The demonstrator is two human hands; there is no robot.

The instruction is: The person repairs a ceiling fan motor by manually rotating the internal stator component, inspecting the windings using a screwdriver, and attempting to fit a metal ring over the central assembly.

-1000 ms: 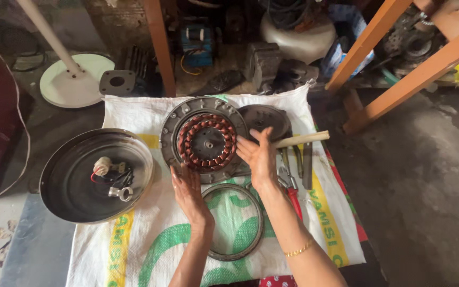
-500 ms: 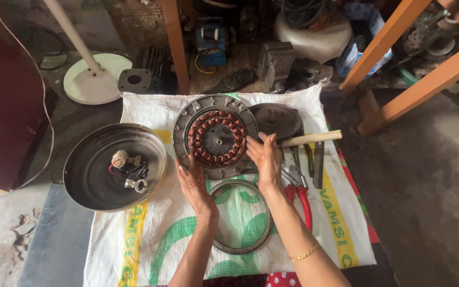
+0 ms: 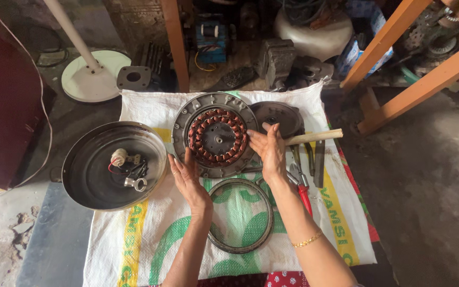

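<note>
Hands shifted vs 0.5 s ago: left hand (image 3: 187, 178) & right hand (image 3: 269, 151) now flat-open on stator housing (image 3: 216, 135) rim, grasping nothing; steel ring (image 3: 240, 215) below it.

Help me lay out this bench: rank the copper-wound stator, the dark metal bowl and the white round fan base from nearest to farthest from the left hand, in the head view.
From the left hand:
1. Copper-wound stator: touching its lower-left rim.
2. Dark metal bowl: just to its left.
3. White round fan base: up-left, off the sack.
</note>
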